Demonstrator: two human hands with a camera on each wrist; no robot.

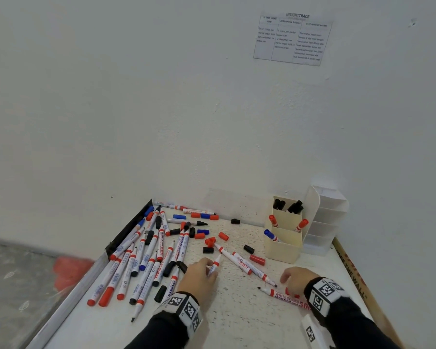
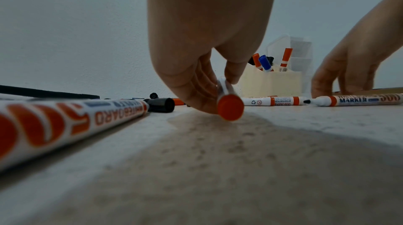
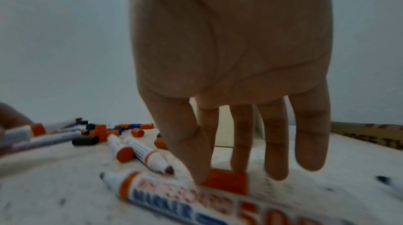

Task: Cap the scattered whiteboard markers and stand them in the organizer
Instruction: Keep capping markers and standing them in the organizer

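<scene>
While the left hand (image 1: pixel 199 275) pinches a red marker (image 1: pixel 215 263) between thumb and fingers low over the table (image 1: pixel 237 321), the right hand (image 1: pixel 296 279) reaches down with nearly straight fingers, their tips touching a loose red cap (image 3: pixel 226 181) but not closed round it. That cap lies just beside an uncapped marker (image 1: pixel 282 294); a careless pinch could roll either away or smear ink on skin. The organizer (image 1: pixel 283 248) stands far right.

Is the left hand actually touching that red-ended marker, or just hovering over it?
Touching. The left wrist view shows the left hand pinching the red-ended marker between its fingers, with no gap.
</scene>
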